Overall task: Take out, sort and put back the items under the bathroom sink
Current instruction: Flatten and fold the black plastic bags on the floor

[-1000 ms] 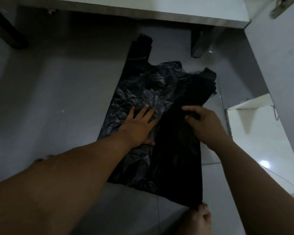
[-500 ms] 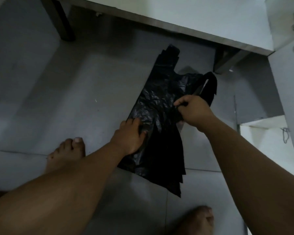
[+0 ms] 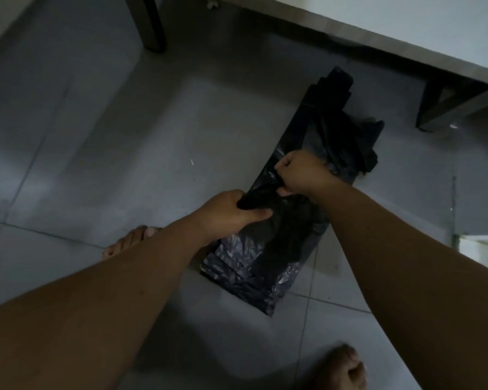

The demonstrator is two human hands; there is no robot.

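Head view: black plastic bag (image 3: pixel 268 249) flat on tiled floor (image 3: pixel 96 150); left grip (image 3: pixel 231 211) clutching bunched fold, right grip (image 3: pixel 302 174) pinching same bag just beside.

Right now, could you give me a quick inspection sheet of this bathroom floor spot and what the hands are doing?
Surface: grey tiled floor, dim light.
Job's things: crumpled black plastic carrier bag lying flat on the tiles.
Clutter: small pale speck.
Hands: left hand grips a bunched fold at the bag's middle; right hand pinches it alongside.
Cables: nothing seen.
Surroundings: pale cabinet base on dark legs; bare feet.
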